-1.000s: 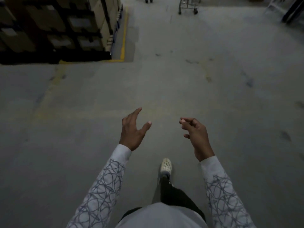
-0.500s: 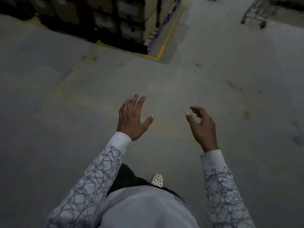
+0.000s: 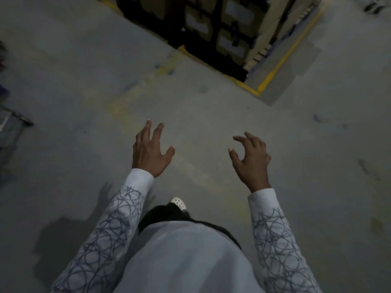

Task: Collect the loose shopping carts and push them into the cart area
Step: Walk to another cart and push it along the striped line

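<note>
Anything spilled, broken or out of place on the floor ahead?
Nothing stands out. The concrete floor shows only dark scuffs and a worn yellow line; no spill. The stacked boxes sit inside their yellow border. The left hand and right hand hold nothing. A blurred metal frame at the left edge is too unclear to judge.

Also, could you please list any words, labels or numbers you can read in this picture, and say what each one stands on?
No text here can be read.
Pale labels on the stacked boxes: too blurred and dark to read.
Yellow floor line: a plain stripe, no lettering.
Patterned sleeve: scribbled lines only, no words.
</note>
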